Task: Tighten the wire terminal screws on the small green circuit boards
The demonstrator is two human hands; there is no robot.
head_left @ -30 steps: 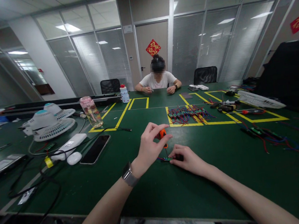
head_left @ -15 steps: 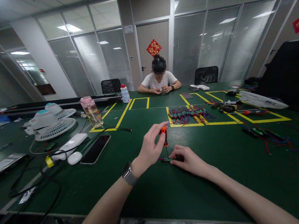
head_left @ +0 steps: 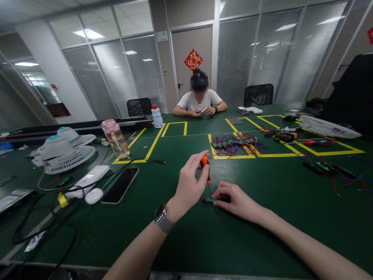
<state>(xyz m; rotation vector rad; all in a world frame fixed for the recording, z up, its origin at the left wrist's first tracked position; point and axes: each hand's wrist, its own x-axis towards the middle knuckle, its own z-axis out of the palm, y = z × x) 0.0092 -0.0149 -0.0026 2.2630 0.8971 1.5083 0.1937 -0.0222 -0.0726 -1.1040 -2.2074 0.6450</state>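
Head view: my left hand (head_left: 188,184) pinches a small orange-handled screwdriver (head_left: 205,165) upright over a tiny green circuit board (head_left: 208,199), which my right hand (head_left: 237,201) presses flat with closed fingers, mid-bench on the dark green yellow-taped bench (head_left: 189,241). Glass partitions wall the office; a person (head_left: 199,98) sits at the far edge.

The single head-worn camera looked forward and down across the table (head_left: 273,219), near the hands, facing the far wall.
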